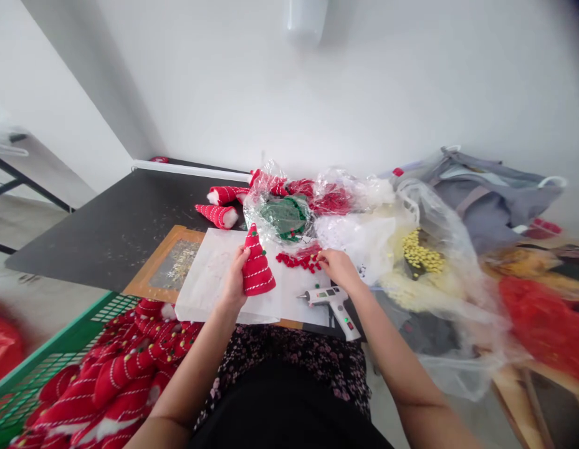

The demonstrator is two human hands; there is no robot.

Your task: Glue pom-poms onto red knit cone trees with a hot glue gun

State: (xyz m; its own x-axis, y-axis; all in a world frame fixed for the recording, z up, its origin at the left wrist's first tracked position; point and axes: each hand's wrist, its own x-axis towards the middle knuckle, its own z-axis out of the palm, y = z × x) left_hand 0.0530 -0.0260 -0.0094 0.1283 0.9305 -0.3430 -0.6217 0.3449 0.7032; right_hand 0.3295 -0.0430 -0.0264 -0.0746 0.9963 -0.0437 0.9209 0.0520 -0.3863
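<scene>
Left of the white plastic glue gun, the left hand grips a red, white-stitched fabric cone; beyond the gun, the right hand touches round red pompoms, its grip unclear.

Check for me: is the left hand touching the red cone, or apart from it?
Touching. The head view shows the left hand holding the red cone along its left edge, with no gap between.
</scene>
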